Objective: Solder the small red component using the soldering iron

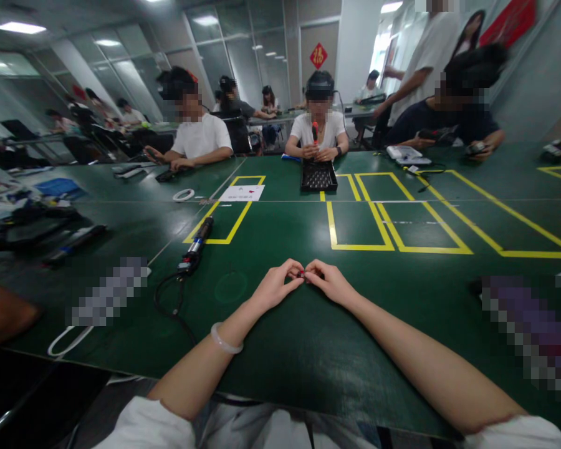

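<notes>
Both my hands meet over the near middle of the green table [280, 349], fingertips almost touching. Between them is a tiny dark and red piece [301, 274], too small to name. My left hand [278, 284], below a pale bangle [225, 340], pinches it from the left with thumb and forefinger. From the right, my right hand [330, 282] closes thumb and fingers on the same piece. The fingers cover most of it. To the left of my hands lies an electric screwdriver [197, 243] with a black cable.
Yellow tape outlines [359, 247] mark the table ahead. Across it, a person holds a red-handled tool [315, 132] above a black tray [318, 189]. A white paper [242, 193] and a white ring [183, 196] lie left of centre. Blurred-out objects lie at both sides.
</notes>
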The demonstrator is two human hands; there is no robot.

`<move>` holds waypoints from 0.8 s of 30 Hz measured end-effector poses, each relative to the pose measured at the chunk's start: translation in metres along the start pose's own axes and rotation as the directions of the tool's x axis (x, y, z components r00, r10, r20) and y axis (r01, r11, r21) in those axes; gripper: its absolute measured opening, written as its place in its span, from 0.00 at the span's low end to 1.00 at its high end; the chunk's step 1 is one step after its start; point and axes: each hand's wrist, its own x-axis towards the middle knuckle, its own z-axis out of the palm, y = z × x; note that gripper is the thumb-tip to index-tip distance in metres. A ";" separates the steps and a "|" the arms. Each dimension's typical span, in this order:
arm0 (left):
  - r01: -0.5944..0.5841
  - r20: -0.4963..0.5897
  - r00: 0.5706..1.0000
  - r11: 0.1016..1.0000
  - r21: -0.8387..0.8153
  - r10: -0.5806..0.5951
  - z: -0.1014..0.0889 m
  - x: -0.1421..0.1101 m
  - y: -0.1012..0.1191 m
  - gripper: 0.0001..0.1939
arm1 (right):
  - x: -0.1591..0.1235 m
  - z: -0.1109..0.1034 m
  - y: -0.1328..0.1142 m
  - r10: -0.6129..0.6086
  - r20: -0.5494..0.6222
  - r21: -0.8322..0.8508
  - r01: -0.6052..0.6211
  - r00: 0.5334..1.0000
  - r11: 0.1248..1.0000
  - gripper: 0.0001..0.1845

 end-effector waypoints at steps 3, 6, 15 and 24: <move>-0.007 -0.013 1.000 0.999 0.039 0.008 0.001 0.000 0.000 0.10 | 0.000 0.000 0.002 -0.001 0.009 0.042 0.001 1.000 0.999 0.10; 0.003 -0.019 1.000 0.997 0.071 -0.002 0.000 -0.001 -0.001 0.10 | 0.000 0.001 0.003 -0.029 0.012 0.083 0.028 1.000 0.996 0.12; 0.000 -0.025 1.000 0.991 0.131 0.003 -0.015 0.001 0.001 0.15 | 0.000 0.001 0.004 -0.036 0.015 0.051 0.035 0.999 0.998 0.08; 0.412 -0.443 0.891 0.573 0.708 -0.094 -0.141 -0.025 -0.060 0.29 | 0.000 0.001 0.000 -0.020 0.037 0.044 0.018 0.999 0.999 0.07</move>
